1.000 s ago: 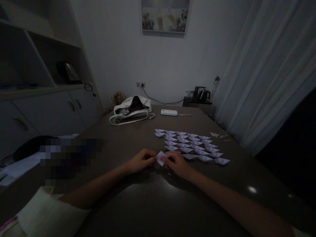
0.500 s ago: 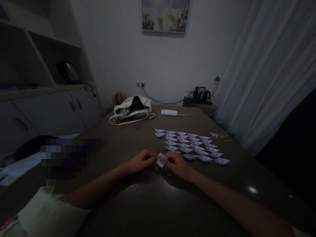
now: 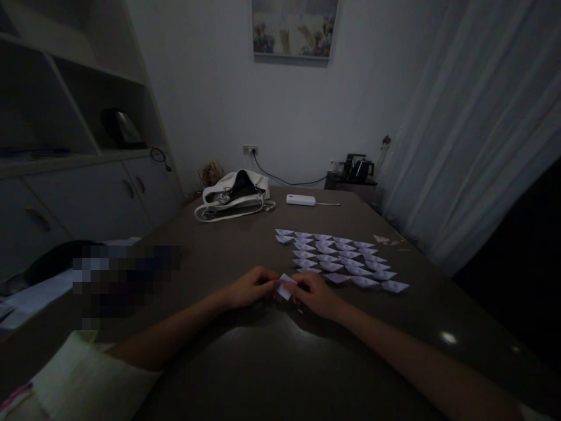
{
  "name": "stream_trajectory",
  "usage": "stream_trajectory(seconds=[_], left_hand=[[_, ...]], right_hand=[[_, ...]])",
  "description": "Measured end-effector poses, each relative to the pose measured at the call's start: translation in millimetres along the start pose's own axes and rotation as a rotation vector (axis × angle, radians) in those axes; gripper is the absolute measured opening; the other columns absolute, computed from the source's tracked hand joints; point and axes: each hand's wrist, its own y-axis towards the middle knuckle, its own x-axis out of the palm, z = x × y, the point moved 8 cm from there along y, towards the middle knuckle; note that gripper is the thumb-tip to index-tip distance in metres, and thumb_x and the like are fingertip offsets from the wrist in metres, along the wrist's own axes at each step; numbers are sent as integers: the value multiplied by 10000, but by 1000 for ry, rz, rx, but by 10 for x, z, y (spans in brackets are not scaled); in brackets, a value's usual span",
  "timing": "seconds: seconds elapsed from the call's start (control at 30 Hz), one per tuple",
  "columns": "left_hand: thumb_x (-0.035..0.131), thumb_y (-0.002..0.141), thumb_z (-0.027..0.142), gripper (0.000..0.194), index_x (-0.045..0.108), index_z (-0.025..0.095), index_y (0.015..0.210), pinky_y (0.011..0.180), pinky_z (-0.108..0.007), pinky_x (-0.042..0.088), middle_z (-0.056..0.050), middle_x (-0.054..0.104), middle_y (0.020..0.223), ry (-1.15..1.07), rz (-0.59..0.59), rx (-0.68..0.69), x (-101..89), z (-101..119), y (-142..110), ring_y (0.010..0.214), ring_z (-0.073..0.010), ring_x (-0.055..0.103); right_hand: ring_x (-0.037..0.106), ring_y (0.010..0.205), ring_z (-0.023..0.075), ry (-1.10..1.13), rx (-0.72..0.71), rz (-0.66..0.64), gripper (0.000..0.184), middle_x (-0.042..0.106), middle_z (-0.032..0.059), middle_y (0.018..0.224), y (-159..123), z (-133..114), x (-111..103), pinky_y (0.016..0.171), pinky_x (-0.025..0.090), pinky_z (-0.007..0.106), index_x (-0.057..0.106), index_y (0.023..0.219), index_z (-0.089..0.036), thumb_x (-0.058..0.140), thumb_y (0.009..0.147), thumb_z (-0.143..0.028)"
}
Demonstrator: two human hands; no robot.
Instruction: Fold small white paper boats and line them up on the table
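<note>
A small folded piece of white paper [image 3: 284,290], diamond-shaped from here, is held between both hands above the table. My left hand [image 3: 255,287] pinches its left corner between thumb and fingers. From the other side, my right hand [image 3: 316,294] grips it with the thumb lying on its face. Just beyond the right hand, several small folded paper boats [image 3: 351,262] stand in rows on the dark table [image 3: 263,374]. The undersides of the fingers are hidden.
A white handbag [image 3: 236,193] lies at the table's far left, beside a white power bank [image 3: 300,200] with a short cable. Paper scraps [image 3: 385,240] lie near the right edge. Papers [image 3: 39,298] and a blurred-out patch are at the left. A kettle [image 3: 123,128] stands on the shelf.
The folded paper has turned or shifted very slightly between the fingers. Both hands keep their grip and almost the same place; the boats have not moved.
</note>
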Motion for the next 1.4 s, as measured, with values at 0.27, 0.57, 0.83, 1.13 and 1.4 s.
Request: stream_trajectory(seconds=[0.27, 0.57, 0.83, 1.13, 1.4], left_hand=[[424, 872, 401, 381, 578, 106, 687, 483, -186, 312, 17, 490, 576, -3, -8, 4, 3, 9, 4, 518, -94, 418], [406, 885, 419, 399, 572, 107, 698, 490, -188, 305, 25, 461, 571, -1, -28, 42, 19, 44, 0, 519, -93, 399], [398, 896, 415, 399, 588, 99, 744, 483, -187, 308, 27, 464, 563, -3, -42, 44, 34, 21, 4, 500, -90, 400], [396, 903, 411, 402, 606, 99, 763, 503, -190, 334, 18, 485, 583, 38, -23, 41, 25, 35, 2, 535, -101, 430], [378, 898, 408, 414, 600, 97, 739, 508, -195, 333, 20, 477, 567, 47, -16, 29, 21, 23, 6, 524, -101, 422]], right_hand=[[456, 507, 110, 10, 7, 0, 448, 491, -8, 543, 6, 7, 2, 492, 333, 218, 644, 708, -119, 434, 895, -467], [452, 510, 104, 7, -1, -4, 429, 490, -12, 546, 2, 34, 13, 491, 326, 213, 600, 664, -131, 445, 894, -458], [454, 514, 106, -14, -15, -5, 424, 495, -12, 544, 4, 25, 17, 496, 325, 214, 593, 657, -134, 437, 899, -446], [451, 507, 101, -7, -2, -18, 386, 504, -14, 551, -5, 49, 27, 480, 312, 206, 619, 695, -136, 450, 899, -417], [464, 507, 105, -10, -4, -24, 357, 515, -13, 549, -1, 50, 40, 485, 323, 207, 644, 717, -135, 463, 893, -388]])
